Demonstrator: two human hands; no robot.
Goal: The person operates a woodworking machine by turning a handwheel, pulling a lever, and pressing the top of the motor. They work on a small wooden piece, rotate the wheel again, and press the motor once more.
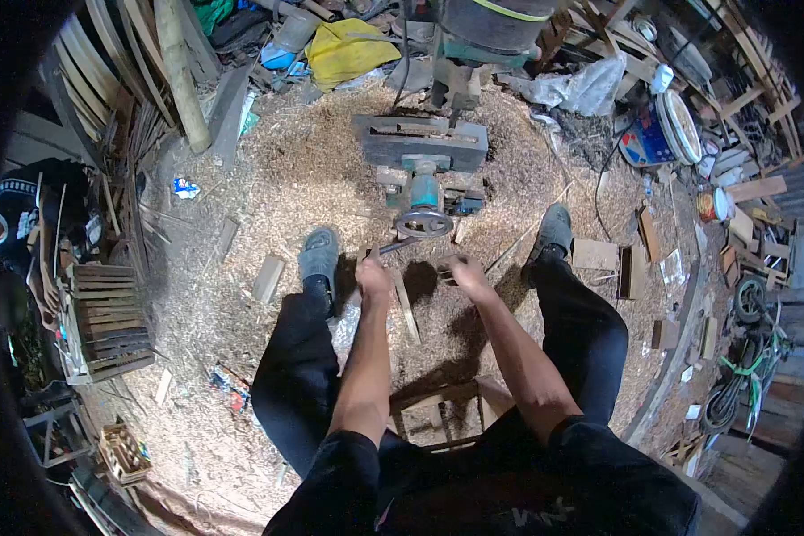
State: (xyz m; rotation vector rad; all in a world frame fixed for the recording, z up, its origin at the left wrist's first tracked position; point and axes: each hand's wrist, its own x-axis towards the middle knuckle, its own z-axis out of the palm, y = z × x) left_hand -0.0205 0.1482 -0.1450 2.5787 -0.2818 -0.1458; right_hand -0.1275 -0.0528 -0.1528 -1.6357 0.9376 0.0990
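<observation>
At the left side of the frame stands a slatted wooden crate (112, 323), and below it, in the lower left, a small wooden basket (125, 453). In the upper left, a round wooden post (184, 80) leans with other lumber. To the right of it, on the floor which is covered by wood shavings (196, 304), lies a wooden block (268, 279), near the left shoe (319, 256) of the person.

Left of the centre is the left hand (373, 275). Its fingers are curled, at the near end of a dark rod (397, 245); I cannot tell if they are clamped on it. This rod reaches, in the centre of the frame, toward the handwheel (424, 224) of a machine vise (422, 143), which is in the upper centre. Between the hands, a wood strip (407, 308) lies on the floor.

Just right of the centre is the right hand (464, 273), with bent fingers beside a small dark piece (445, 266); whether it is held, I cannot tell. The two hands are apart from each other.

Farther right is the right shoe (555, 230), then an open wooden box (632, 272), and in the upper right a white-lidded bucket (659, 130).
</observation>
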